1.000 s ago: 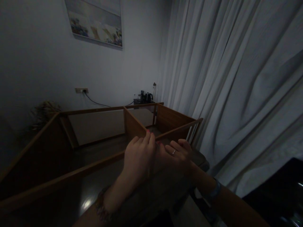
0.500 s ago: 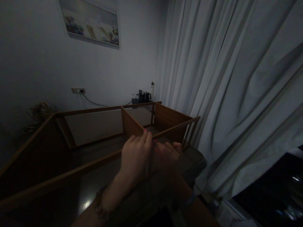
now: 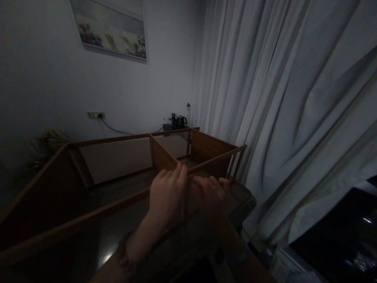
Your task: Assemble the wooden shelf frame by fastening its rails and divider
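Note:
A wooden furniture frame [image 3: 118, 208] with an upright divider panel [image 3: 165, 151] lies in front of me. My left hand [image 3: 167, 192] is closed over its near rail, where the divider meets it, with the thumb side on top. Just to the right, almost touching it, my right hand [image 3: 212, 192] is closed in a pinch by the same joint. Something thin and small seems to lie between its fingertips, too dark to make out. The hands cover the joint itself.
Long white curtains [image 3: 265, 98] hang along the right. A dark kettle [image 3: 181, 121] stands on a small black table behind the frame. A cord runs from the wall socket [image 3: 96, 115]. Dried plants [image 3: 48, 143] are at the left, and a dark glossy surface [image 3: 332, 236] is at lower right.
My right hand has turned slightly at the joint, and the thin thing at its fingertips shows less. The left hand keeps its place on the rail. The view has shifted a little.

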Action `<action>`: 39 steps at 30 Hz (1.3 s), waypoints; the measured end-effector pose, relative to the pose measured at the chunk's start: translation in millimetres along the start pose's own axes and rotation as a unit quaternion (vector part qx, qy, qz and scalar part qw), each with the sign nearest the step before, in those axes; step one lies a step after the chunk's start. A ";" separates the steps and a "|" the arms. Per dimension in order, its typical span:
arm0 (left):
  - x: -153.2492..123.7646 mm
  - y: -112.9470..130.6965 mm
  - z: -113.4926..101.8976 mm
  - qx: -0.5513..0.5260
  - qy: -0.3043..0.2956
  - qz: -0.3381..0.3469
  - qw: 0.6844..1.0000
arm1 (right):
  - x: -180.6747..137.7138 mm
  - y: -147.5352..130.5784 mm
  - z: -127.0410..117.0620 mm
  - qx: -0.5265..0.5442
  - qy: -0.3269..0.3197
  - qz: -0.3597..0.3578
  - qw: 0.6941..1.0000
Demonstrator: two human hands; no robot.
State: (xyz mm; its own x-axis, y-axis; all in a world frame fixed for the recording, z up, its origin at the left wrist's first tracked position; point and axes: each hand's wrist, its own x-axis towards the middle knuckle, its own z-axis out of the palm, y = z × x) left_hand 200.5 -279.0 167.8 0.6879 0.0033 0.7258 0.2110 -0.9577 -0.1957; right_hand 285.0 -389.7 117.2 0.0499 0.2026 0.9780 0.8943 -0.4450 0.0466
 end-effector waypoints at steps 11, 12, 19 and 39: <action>0.0 -0.6 0.2 -0.011 -0.034 -0.008 0.999 | 4.5 4.0 1.1 0.179 -0.022 0.004 0.984; -0.3 -0.4 0.3 -0.012 -0.032 -0.010 0.999 | 4.7 3.6 0.6 0.181 -0.018 0.006 0.983; -1.1 0.2 1.0 -0.020 -0.010 -0.017 1.000 | 3.1 3.8 -6.2 0.189 0.052 0.049 0.979; -3.4 0.0 -1.9 -0.032 -0.006 -0.035 0.999 | -5.7 5.5 -18.9 0.167 0.045 0.022 0.985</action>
State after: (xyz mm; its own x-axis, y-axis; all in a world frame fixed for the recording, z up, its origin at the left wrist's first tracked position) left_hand 196.8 -279.5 166.5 0.6817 0.0746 0.7278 0.2142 -0.9716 -0.1010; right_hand 281.3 -409.8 115.7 0.0651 0.1059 0.9922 0.9894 -0.1365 -0.0504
